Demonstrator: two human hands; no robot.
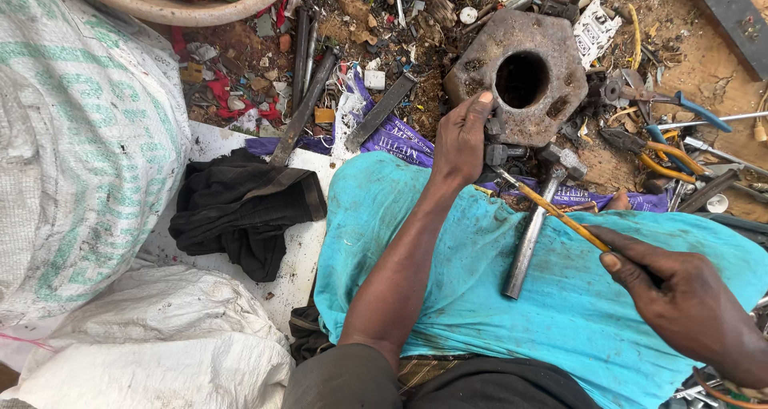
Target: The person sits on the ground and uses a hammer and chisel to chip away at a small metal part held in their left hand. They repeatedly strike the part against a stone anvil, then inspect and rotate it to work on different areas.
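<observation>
My left hand (462,141) reaches forward over my lap and rests its fingers on the near edge of a large rusty hexagonal metal block (560,57) with a round hole in its middle. My right hand (680,297) holds a thin yellow-handled tool (560,215) that points toward the block. A hammer (534,225) with a steel handle lies across the turquoise cloth (480,281) on my lap, its head next to the block.
Woven white sacks (80,153) stand at the left. A black cloth (240,209) lies on a white board. Metal bars (308,97), pliers (668,149) with blue and yellow handles, and scrap litter the dirt ground. A basin rim (176,9) shows at the top.
</observation>
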